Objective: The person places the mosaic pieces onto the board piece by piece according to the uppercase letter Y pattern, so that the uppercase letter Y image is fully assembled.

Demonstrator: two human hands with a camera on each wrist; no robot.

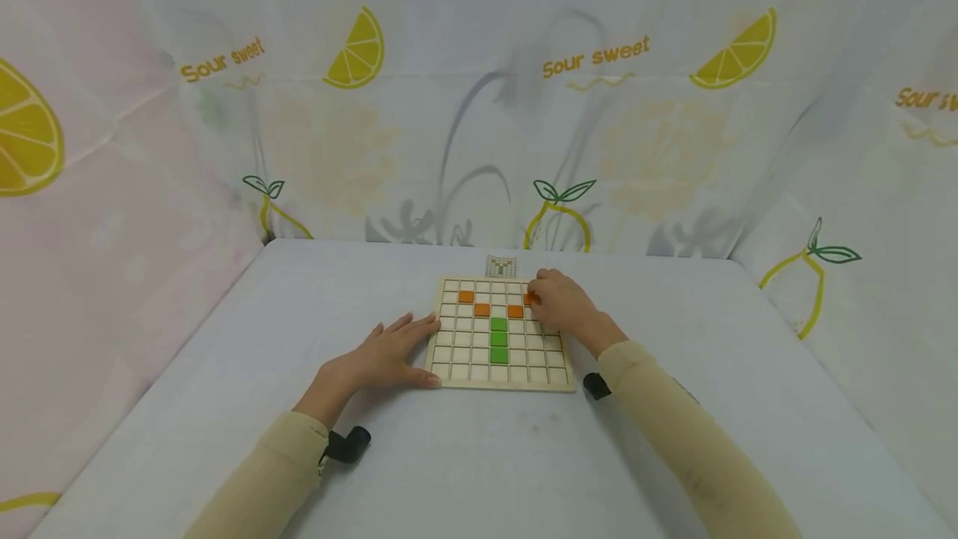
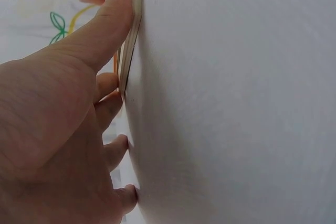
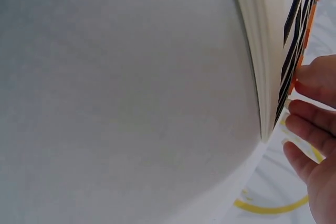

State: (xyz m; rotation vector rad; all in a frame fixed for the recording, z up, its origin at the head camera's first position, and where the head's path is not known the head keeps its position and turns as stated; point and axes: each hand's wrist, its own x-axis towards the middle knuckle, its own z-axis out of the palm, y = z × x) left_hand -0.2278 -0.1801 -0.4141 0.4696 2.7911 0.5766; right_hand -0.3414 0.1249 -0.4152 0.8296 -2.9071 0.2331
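Note:
A square wooden grid board [image 1: 503, 385] lies on the table, with orange and green square tiles in some cells. Three green tiles [image 1: 499, 338] form a column in the middle. Orange tiles [image 1: 482, 309] step up to the left and right above it. My left hand [image 1: 385, 356] spreads its fingers along the board's left side, its thumb resting on the near left corner. At the far right of the grid, my right hand [image 1: 560, 302] pinches an orange tile [image 1: 528, 299] between thumb and finger, partly hidden by the hand. The tile sits at the board's surface.
Just behind the board lies a small pattern card [image 1: 501, 266] with a coloured grid print. A white cloth covers the table [image 1: 479, 464]. Printed fabric curtains [image 1: 479, 106] enclose the table at the back and sides.

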